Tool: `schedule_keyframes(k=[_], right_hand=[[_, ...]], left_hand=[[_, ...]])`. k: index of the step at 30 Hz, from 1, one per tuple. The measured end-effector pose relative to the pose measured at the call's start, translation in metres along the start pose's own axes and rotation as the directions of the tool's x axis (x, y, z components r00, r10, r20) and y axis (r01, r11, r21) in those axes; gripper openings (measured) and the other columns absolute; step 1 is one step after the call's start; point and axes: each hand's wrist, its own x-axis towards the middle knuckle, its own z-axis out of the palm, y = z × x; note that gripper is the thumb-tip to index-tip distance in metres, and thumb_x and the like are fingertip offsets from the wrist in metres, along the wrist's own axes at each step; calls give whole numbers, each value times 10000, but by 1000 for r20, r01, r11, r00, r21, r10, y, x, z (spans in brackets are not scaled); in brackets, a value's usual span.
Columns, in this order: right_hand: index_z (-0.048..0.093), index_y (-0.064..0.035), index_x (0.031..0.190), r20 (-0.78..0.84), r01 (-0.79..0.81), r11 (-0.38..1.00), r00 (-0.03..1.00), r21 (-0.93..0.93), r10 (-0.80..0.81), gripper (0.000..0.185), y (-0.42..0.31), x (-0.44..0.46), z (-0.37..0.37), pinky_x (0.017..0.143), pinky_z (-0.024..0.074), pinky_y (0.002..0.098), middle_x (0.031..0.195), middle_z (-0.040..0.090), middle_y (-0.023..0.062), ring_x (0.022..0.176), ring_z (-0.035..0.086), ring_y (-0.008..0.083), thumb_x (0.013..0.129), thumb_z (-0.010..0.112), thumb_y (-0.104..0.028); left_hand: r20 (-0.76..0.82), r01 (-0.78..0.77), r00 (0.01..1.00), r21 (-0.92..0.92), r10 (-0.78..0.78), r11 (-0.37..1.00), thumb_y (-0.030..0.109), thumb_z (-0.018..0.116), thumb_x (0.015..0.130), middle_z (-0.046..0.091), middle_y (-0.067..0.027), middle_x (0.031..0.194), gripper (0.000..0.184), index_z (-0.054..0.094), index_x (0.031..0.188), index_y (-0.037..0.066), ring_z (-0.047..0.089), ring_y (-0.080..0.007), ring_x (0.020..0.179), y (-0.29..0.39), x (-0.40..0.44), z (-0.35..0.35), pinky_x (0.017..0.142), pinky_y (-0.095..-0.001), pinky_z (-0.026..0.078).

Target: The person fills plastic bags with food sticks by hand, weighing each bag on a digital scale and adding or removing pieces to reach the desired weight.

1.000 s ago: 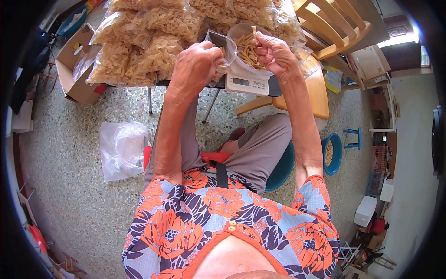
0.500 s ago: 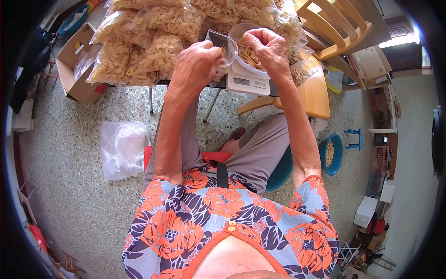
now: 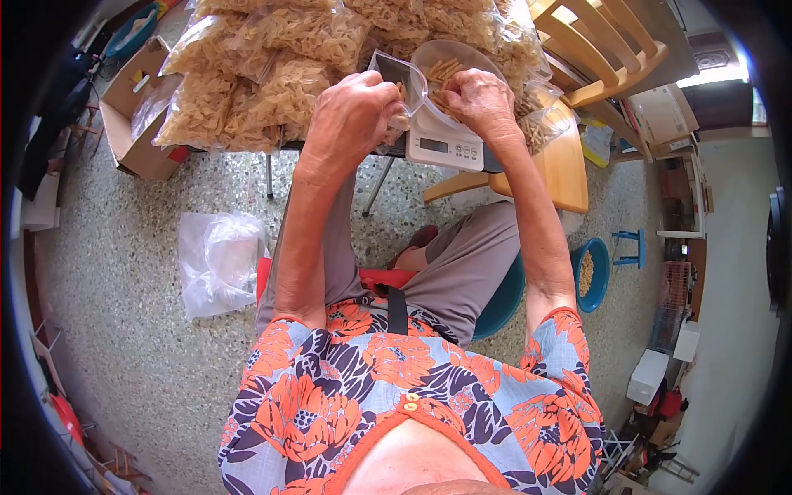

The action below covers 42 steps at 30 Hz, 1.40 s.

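My left hand (image 3: 353,115) is closed on a clear plastic bag (image 3: 412,81), whose mouth gapes toward the bowl; a few tan pieces show inside it. Beside it, a translucent white bowl (image 3: 483,56) rests on a white kitchen scale (image 3: 445,153). Tan stick-like dried pieces (image 3: 445,69) lie in the bowl. My right hand (image 3: 478,101) reaches down into the bowl with its fingers curled together among the pieces. Its fingertips are hidden, so what they pinch cannot be made out.
Filled clear bags of tan dried pieces (image 3: 289,91) are heaped on the table. A wooden chair (image 3: 565,165) stands at the right. A cardboard box (image 3: 132,157), an empty-looking plastic bag (image 3: 221,262) and a teal basin (image 3: 597,289) with pale pieces are on the floor.
My right hand has lowered from above the bowl into it, and its fingers have curled downward. My left hand stays nearly still with the bag.
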Motion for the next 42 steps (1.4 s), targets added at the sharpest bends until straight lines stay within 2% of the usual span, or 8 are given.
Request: schedule_keyframes(k=[17,20,23,24,26,29,35,42], right_hand=[[824,-146,967,185,-92,995,979,23,86,259,1,14,-3,924,556,467,1019,751,192,1025,704,382,775,670,-228],[817,-110,962,108,-66,987,993,146,50,278,13,12,-2,895,567,442,1005,761,179,943,736,336,768,697,-268],[781,-37,966,95,-132,865,991,483,98,236,25,8,-5,631,548,313,776,717,69,677,665,158,856,714,-234],[754,-28,964,220,-243,546,969,802,108,184,29,6,-8,539,461,253,751,664,34,621,582,89,900,710,-195],[687,-40,904,345,-339,-153,939,928,9,199,28,2,-11,393,243,144,704,555,-39,496,412,-25,980,727,-219],[649,-52,972,468,-449,-382,882,808,-49,132,25,-1,-20,396,271,164,747,551,-21,494,382,8,1010,685,-173],[650,-63,885,402,-420,-373,906,827,-130,214,4,-6,-20,388,270,156,777,567,-29,500,414,-17,1005,700,-232],[730,-12,1015,251,-248,-135,968,959,4,216,-32,-5,-11,431,282,178,690,582,-67,514,422,-10,928,799,-198]], left_hand=[[8,9,1000,-18,-9,1000,172,739,878,644,-131,854,137,706,890,39,658,-340,879,0,0,-1,782,-447,538],[-20,-5,1000,-16,4,1000,146,745,871,661,-118,859,100,732,902,52,661,-336,847,0,0,0,733,-432,534],[-8,6,1000,-5,-6,1000,150,745,871,663,-117,864,102,732,900,53,662,-334,854,0,0,0,736,-433,535],[-4,4,1000,4,-4,1000,150,745,870,664,-116,866,101,732,899,55,663,-333,857,0,0,1,738,-433,535],[-3,-1,1000,13,1,1000,150,746,868,665,-114,867,100,732,897,56,664,-332,861,-1,0,1,741,-433,536],[0,-9,1000,20,9,1000,150,744,867,668,-111,873,94,736,895,61,666,-329,868,0,0,2,746,-433,537],[16,-12,1000,24,12,1000,147,743,862,674,-109,882,84,743,895,70,671,-323,873,2,1,4,750,-430,540],[21,-13,1000,30,13,999,140,746,856,673,-114,881,91,742,904,62,671,-332,871,4,1,2,756,-427,541]])
